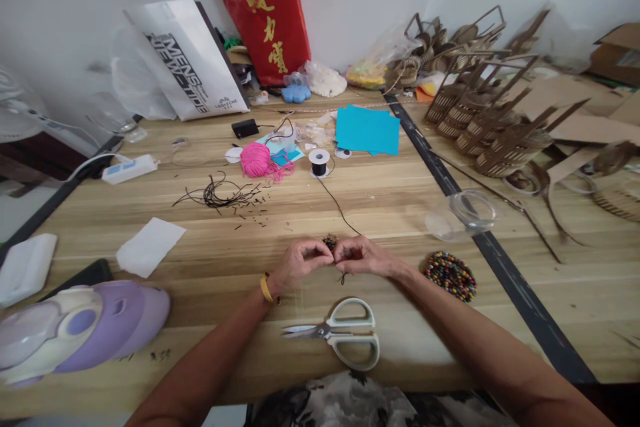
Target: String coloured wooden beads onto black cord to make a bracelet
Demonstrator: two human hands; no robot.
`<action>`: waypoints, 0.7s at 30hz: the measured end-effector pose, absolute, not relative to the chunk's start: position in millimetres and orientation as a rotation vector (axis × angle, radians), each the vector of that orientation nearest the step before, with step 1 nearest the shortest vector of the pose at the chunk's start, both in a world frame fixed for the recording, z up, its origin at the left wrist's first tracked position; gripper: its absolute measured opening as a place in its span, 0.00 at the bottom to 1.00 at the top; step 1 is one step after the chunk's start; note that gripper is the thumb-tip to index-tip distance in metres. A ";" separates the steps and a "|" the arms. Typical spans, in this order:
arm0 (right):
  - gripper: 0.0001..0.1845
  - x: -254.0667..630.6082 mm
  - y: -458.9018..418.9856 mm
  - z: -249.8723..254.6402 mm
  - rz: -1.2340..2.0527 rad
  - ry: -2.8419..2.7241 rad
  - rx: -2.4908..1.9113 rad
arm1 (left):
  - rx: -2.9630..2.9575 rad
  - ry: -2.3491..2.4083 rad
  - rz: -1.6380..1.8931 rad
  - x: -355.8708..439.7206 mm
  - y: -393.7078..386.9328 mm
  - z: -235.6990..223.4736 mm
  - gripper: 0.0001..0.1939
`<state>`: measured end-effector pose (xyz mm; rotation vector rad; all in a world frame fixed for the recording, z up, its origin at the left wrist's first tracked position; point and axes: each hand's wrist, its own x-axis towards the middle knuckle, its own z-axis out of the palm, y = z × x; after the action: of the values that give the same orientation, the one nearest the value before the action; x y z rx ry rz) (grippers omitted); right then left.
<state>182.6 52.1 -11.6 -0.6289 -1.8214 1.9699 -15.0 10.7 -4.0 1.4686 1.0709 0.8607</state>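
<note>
My left hand (pixel 303 261) and my right hand (pixel 364 256) meet over the middle of the table, their fingertips pinched together on a thin black cord (pixel 342 213). From the hands the cord runs back to a white spool (pixel 319 161) wound with black. A small bunch of dark beads (pixel 329 241) shows just behind the fingertips, and a short loop of cord (pixel 342 278) hangs in front of them. The exact grip of each fingertip is too small to make out. Nearer my body lie scissors (pixel 334 332) with pale handles, blades pointing left.
Right of my right forearm sits a coil of colourful beads (pixel 451 275). Black cord pieces (pixel 220 193), pink yarn (pixel 256 159) and blue sheets (pixel 367 129) lie farther back. A purple and white device (pixel 100 327) stands left; small woven baskets (pixel 500 123) stand at the back right.
</note>
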 end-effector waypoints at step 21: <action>0.17 183.9 52.8 -10.5 2.072 -1.734 -0.752 | 1.500 1.069 0.923 -16.1 11.4 -5.7 0.13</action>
<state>183.9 52.8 -10.5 -0.7522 -1.7342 2.0725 -16.1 11.4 -5.7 1.4996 1.0687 0.9227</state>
